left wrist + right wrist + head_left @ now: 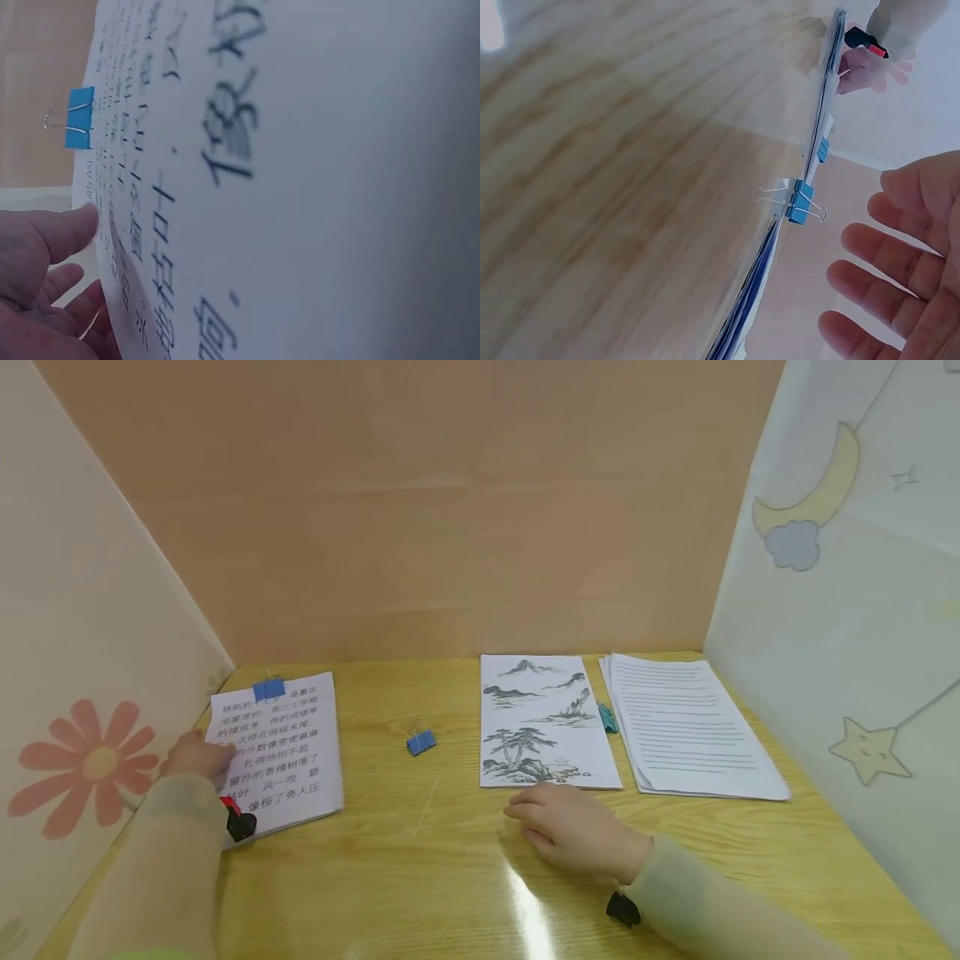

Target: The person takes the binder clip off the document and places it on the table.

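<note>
At the far left lies a stack of printed sheets (281, 760), with a blue binder clip (268, 688) on its top edge. My left hand (197, 756) grips the stack's left edge; in the left wrist view its thumb (75, 232) lies against the printed face and the other fingers go partly behind the sheets. My right hand (573, 831) hovers or rests just in front of a stack topped by an ink landscape picture (543, 718). Its fingers (877, 255) are loosely bent and hold nothing. Between the stacks lies a loose blue binder clip (422, 742).
Right of the picture lies a stack of lined sheets (690, 727). A green binder clip (607, 718) sits between these two stacks; which one it touches I cannot tell. Patterned side walls (840, 610) and a brown back panel (450, 527) enclose the wooden table (375, 877).
</note>
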The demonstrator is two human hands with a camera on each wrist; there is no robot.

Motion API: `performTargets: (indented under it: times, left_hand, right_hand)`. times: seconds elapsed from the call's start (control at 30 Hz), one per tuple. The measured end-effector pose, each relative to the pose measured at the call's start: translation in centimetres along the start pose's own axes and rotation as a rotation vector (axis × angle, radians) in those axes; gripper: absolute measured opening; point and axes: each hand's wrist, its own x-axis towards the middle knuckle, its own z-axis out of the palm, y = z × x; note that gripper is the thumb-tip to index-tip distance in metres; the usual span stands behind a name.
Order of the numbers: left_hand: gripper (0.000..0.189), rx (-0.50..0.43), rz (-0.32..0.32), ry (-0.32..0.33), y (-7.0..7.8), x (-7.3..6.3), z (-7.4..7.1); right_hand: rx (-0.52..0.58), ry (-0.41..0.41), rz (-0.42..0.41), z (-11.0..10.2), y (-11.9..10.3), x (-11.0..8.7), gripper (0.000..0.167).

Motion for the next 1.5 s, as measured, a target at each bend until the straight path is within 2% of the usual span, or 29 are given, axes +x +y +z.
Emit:
performTargets:
  times: [0.1, 0.17, 0.3, 0.37, 0.43, 0.63, 0.73, 0.9, 1.07, 1.27, 1.5]
  left_hand:
    - [0.051, 0.153, 0.048, -0.006, -0.1, -0.4, -0.2]
    - [0.05, 0.188, 0.054, -0.028, 0.0, -0.5, -0.3]
    - [0.066, 0.16, 0.011, -0.063, 0.4, -0.4, -0.2]
    - [0.074, 0.162, 0.011, -0.072, 0.5, -0.3, 0.1]
    - [0.077, 0.17, 0.018, -0.075, 0.5, -0.1, 0.6]
    - [0.086, 0.082, -0.012, -0.092, 0.7, -0.5, 2.4]
    - [0.09, 0.042, -0.012, -0.098, 1.0, -1.4, 3.2]
    - [0.091, 0.005, 0.038, -0.131, 1.2, -3.4, 3.9]
    - [0.092, 0.007, 0.092, -0.16, 1.2, -5.1, 4.5]
    - [0.088, 0.017, 0.128, -0.181, 1.0, -6.5, 5.4]
    - [0.085, -0.009, 0.132, -0.199, 0.7, -7.6, 6.4]
  right_hand:
    - [-0.007, 0.024, -0.02, 0.2, 0.0, 0.0, 0.031]
    - [-0.013, 0.039, -0.031, 0.3, 0.1, 0.0, 0.031]
    - [-0.015, 0.049, -0.036, 0.3, 0.2, -0.1, 0.031]
    - [-0.011, 0.044, -0.03, 0.4, 0.3, -0.1, 0.031]
    - [-0.011, 0.045, -0.029, 0.4, 0.3, -0.1, 0.031]
    - [-0.004, 0.041, -0.024, 0.4, 0.3, 0.0, 0.031]
    - [-0.003, 0.042, -0.018, 0.5, 0.3, 0.0, 0.031]
    - [-0.007, 0.065, -0.011, 0.6, 0.4, 0.0, 0.03]
    - [-0.006, 0.08, -0.013, 0.6, 0.4, 0.0, 0.031]
    - [-0.008, 0.082, -0.032, 0.5, 0.5, 0.3, 0.031]
    - [0.006, 0.067, -0.019, 0.2, 0.4, 0.5, 0.031]
